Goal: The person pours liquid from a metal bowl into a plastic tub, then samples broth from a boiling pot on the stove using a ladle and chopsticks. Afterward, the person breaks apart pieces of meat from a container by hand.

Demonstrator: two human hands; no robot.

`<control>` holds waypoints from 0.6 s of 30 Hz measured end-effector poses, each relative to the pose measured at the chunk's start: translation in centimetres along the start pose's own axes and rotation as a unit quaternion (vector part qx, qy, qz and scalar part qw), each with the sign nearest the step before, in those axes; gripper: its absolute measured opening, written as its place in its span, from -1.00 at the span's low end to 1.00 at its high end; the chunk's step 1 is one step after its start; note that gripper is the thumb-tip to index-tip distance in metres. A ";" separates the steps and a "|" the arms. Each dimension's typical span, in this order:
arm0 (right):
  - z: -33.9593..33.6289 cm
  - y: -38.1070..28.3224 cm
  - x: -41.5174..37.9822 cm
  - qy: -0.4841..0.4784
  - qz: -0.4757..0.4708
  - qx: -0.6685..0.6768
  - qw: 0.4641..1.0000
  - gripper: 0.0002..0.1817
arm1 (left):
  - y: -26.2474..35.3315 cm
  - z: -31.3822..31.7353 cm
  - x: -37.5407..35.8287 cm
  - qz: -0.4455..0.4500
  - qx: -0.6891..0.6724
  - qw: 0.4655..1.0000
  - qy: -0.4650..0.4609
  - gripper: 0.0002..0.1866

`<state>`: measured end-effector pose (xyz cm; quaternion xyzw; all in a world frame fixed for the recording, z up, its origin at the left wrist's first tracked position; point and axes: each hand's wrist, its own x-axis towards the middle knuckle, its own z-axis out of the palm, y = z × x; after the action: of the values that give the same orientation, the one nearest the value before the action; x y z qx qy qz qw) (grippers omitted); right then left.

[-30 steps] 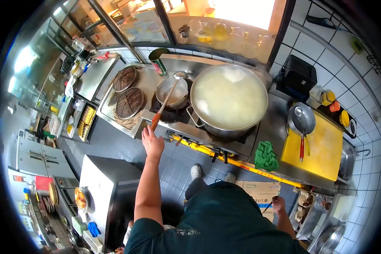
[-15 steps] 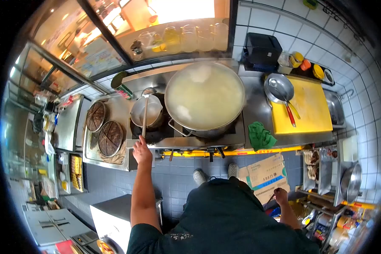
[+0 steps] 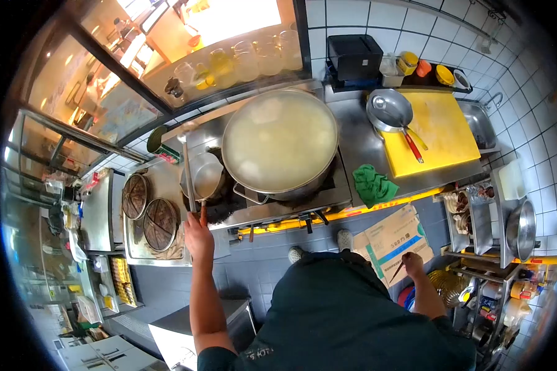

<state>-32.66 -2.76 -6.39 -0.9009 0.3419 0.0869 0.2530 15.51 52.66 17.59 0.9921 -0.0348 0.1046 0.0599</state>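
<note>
My left hand (image 3: 198, 238) is closed around the near end of a long-handled ladle (image 3: 188, 170), at the front edge of the stove. The handle runs away from me along the left rim of a small steel pot (image 3: 207, 177); its far end is blurred. Right of that pot stands a large stockpot (image 3: 281, 142) full of cloudy, pale liquid, with steam above it. My right hand (image 3: 413, 264) hangs low at my right side, closed on a thin dark stick (image 3: 398, 272), over a flattened cardboard sheet (image 3: 393, 244) on the floor.
Two round mesh strainers (image 3: 161, 224) (image 3: 135, 196) lie on the left counter beside an open tin (image 3: 161, 146). Right of the stove are a green cloth (image 3: 374, 185), a yellow cutting board (image 3: 439, 145) and a pan with a red handle (image 3: 390, 111). Shelving (image 3: 486, 213) stands at far right.
My view has turned slightly. The ladle handle has shifted left, from across the small pot to its left rim. My right hand has risen a little in view, still on the stick.
</note>
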 end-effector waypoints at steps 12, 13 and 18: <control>-2.7 -2.0 2.4 -0.069 0.059 0.071 0.993 -0.72 | 11.2 -16.5 0.0 0.229 -0.145 0.962 -0.036 -0.44; -2.8 -1.7 2.4 -0.075 0.055 0.068 0.993 -0.72 | 11.7 -16.5 0.3 0.240 -0.125 0.961 -0.053 -0.43; -3.3 -0.5 2.3 0.022 -0.035 0.039 0.998 -0.75 | 13.9 -15.7 2.7 0.310 -0.029 0.949 -0.059 -0.47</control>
<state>-30.64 -5.41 -4.13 -0.9033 0.3188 0.0449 0.2837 13.78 40.75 34.98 0.9348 -0.3468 0.0580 0.0506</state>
